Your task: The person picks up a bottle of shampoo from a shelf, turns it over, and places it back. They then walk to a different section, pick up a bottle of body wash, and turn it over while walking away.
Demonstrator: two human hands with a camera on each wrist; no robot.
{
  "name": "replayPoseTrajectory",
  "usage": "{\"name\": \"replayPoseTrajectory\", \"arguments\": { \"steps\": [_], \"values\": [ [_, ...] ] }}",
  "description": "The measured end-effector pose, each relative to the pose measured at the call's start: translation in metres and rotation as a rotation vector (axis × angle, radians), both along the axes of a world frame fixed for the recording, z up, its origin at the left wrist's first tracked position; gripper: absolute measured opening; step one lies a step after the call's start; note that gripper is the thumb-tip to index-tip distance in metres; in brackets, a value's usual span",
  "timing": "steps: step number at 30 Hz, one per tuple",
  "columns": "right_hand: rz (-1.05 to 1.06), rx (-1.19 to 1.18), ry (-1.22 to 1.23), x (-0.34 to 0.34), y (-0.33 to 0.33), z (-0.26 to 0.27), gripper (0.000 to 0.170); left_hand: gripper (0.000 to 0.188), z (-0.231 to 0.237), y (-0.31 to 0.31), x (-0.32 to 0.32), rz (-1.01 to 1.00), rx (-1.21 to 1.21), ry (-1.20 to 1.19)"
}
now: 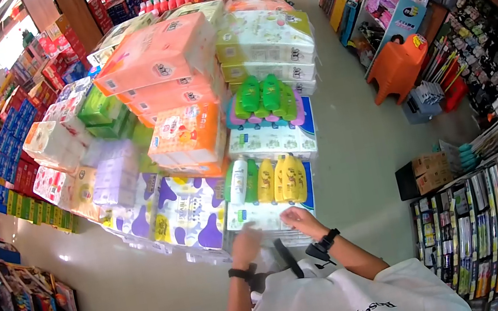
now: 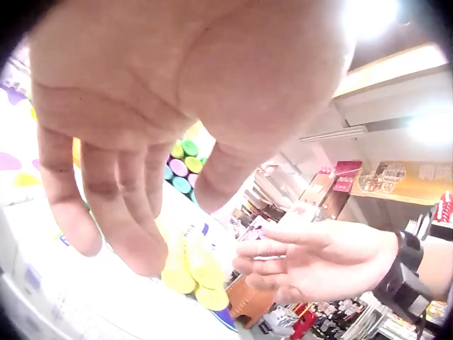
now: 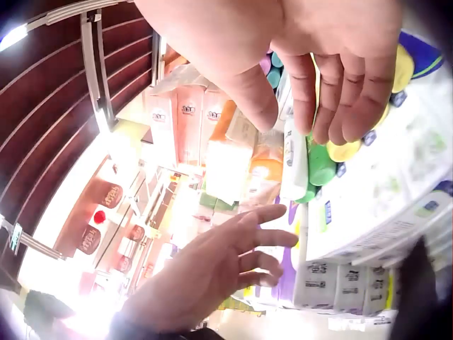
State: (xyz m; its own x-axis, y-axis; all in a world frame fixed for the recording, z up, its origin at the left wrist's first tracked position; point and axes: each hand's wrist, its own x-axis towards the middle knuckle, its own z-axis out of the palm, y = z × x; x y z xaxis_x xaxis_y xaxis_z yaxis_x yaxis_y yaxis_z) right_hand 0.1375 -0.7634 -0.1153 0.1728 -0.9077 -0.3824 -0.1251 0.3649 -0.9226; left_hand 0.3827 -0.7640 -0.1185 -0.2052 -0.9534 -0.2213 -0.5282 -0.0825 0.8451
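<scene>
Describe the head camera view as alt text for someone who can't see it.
A person's empty left hand and right hand are near a white pack bearing yellow, green and white bottles in a shop. Taller stacks of wrapped packs rise behind.

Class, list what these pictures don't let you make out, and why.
Head view: the separate fingers of the left hand, blurred.
Head view: the wording on the yellow bottles, too small.
Left wrist view: parts of the yellow bottles, hidden by the left hand.
Right wrist view: the base of the right hand, cut off by the top edge.
</scene>
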Motion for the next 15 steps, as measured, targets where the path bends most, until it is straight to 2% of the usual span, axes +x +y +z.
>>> {"name": "replayPoseTrajectory", "arguments": {
  "steps": [2,4,5,9,12,14,15],
  "values": [
    [-0.024,0.038,-0.075,0.021,-0.029,0.0,0.032,0.047,-0.014,-0.025,0.008,0.161,-0.171,-0.068],
    [-0.018,0.08,-0.146,0.038,-0.055,-0.004,0.032,0.051,-0.019,-0.048,0.008,0.321,-0.268,-0.031],
    [-0.001,0.134,-0.168,0.044,-0.069,-0.009,0.039,0.054,-0.028,-0.062,0.009,0.345,-0.354,-0.013],
    [-0.046,0.17,-0.163,0.072,-0.109,-0.031,0.052,0.054,-0.048,-0.104,0.006,0.425,-0.129,0.013],
    [-0.111,0.263,-0.209,0.083,-0.122,-0.034,0.05,0.052,-0.046,-0.117,0.005,0.383,-0.08,-0.013],
    [-0.102,0.259,-0.224,0.084,-0.126,-0.036,0.044,0.049,-0.066,-0.119,0.006,0.383,-0.134,-0.047],
    [-0.076,0.276,-0.198,0.084,-0.128,-0.033,0.042,0.049,-0.077,-0.118,0.008,0.391,-0.07,0.019]
  ]
}}
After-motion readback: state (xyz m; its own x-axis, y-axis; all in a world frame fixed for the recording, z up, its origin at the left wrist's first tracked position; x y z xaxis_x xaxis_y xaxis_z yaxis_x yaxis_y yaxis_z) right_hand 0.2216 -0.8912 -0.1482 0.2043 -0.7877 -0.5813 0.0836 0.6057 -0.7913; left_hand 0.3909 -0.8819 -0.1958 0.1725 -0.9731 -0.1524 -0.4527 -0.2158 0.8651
